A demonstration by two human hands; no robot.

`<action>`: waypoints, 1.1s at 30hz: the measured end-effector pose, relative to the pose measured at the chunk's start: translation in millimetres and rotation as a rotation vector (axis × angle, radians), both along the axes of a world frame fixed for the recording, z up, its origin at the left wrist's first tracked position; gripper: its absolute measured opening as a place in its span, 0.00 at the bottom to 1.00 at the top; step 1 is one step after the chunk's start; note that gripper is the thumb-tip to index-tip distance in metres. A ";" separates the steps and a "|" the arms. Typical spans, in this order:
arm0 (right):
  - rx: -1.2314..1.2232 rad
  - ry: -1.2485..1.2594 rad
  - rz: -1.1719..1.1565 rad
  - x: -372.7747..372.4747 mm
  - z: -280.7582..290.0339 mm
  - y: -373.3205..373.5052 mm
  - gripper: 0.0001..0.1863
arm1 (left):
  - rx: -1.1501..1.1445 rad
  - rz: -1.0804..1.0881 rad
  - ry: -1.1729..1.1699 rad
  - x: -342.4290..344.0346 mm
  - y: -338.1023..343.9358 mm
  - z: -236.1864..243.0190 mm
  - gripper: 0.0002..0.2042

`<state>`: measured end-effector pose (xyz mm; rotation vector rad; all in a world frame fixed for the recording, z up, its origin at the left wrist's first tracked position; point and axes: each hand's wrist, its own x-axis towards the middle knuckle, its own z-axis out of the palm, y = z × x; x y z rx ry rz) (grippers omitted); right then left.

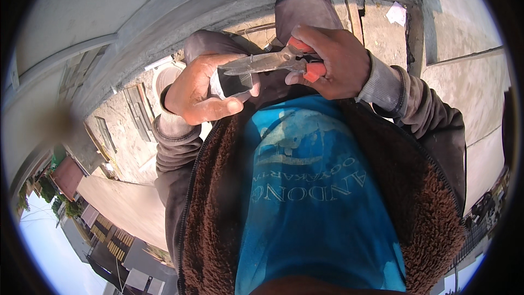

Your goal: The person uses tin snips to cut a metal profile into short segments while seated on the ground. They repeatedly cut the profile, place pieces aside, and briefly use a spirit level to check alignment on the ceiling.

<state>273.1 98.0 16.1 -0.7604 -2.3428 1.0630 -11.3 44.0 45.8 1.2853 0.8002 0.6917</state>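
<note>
Head view: your left hand holds a short grey piece, your right hand red-handled snips, blades over the piece.

Outdoors, bright sun. Grey wall upper left, sunlit rough concrete floor upper right; buildings, blue sky lower left.

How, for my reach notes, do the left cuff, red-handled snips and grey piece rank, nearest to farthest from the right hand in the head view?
1. Red-handled snips: in the right hand.
2. Grey piece: leftward, in the left hand.
3. Left cuff: farther left, at the wrist.
</note>
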 end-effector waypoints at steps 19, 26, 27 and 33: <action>0.141 0.027 -0.044 -7.5 4.9 -7.2 0.34 | 0.311 0.065 0.209 6.8 -7.8 -3.3 0.25; 0.075 0.001 0.049 -3.3 7.3 -2.3 0.33 | 0.268 -0.064 0.238 3.4 -2.4 4.5 0.27; 0.078 0.005 0.054 -3.2 7.5 -1.9 0.33 | 0.282 -0.072 0.237 2.8 -2.7 2.0 0.27; -0.026 0.010 0.077 -3.7 5.7 -4.1 0.33 | 0.343 -0.072 0.150 2.3 -2.5 -8.0 0.28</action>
